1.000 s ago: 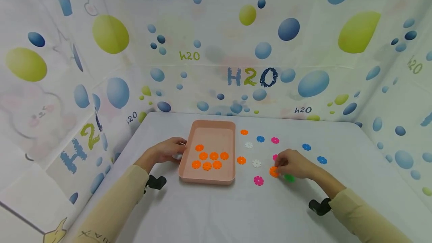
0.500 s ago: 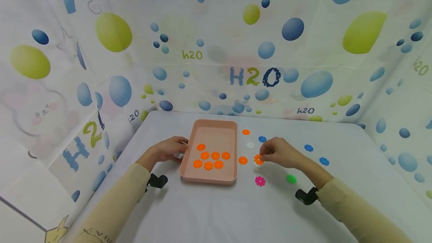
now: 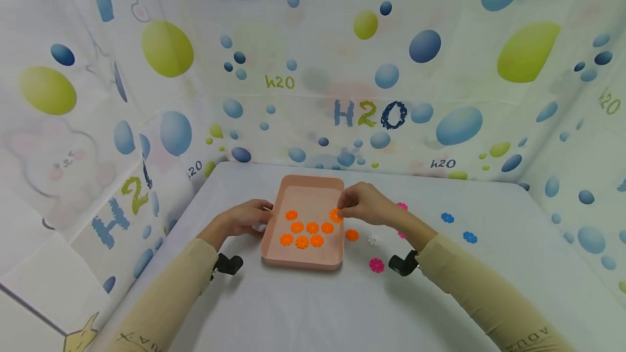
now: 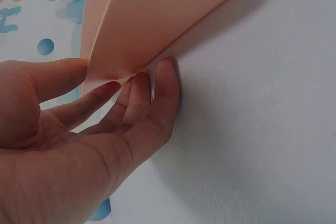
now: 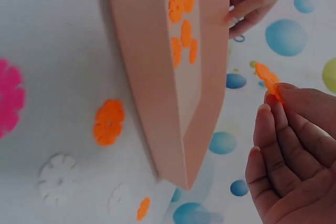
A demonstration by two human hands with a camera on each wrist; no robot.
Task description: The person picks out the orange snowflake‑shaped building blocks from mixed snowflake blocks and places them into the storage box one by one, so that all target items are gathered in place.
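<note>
My right hand pinches an orange flower-shaped disc between thumb and fingertips, over the right side of a pink tray. In the right wrist view that notched disc stands tilted, held at its lower edge. Several more orange discs lie flat in the tray's middle and near part. At the tray's left side my left hand grips the edge. The left wrist view shows the thumb at the rim of the tray, with curled fingers against its outer side and low edge.
Right of the tray, an orange disc, a white one, a pink one and blue ones lie on the white tablecloth. My right arm covers some discs. A printed curtain stands behind.
My right hand has lifted the orange disc off the cloth and carried it leftward and away from me to the tray's right side. My left hand has stayed at the tray.
</note>
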